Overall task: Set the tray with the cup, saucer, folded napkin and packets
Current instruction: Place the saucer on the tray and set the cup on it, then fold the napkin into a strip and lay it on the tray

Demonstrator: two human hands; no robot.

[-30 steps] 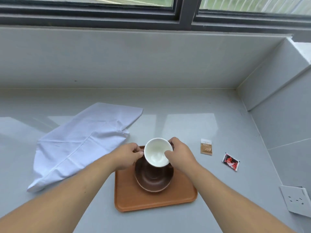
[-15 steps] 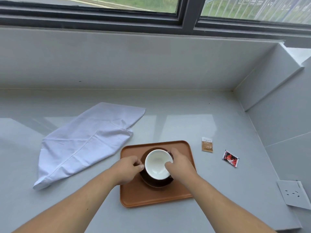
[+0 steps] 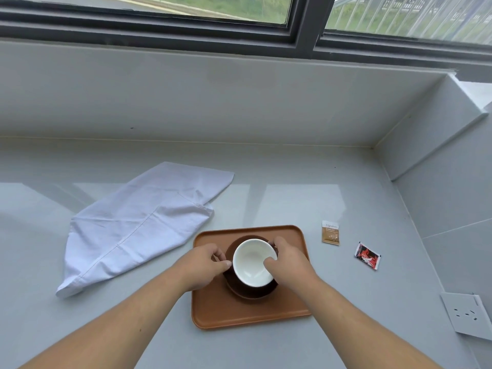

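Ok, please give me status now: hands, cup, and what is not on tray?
Left hand and right hand on cup. Cup over saucer, on tray. Napkin, both packets off tray.

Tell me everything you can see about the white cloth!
The white cloth, the napkin, lies spread on the grey counter to the left of the orange tray, not on it. It looks like thin woven fabric with stitched hems. It is loosely doubled over and rumpled, not neatly folded, running slantwise from a near left corner to a far right one. Neither hand touches it.
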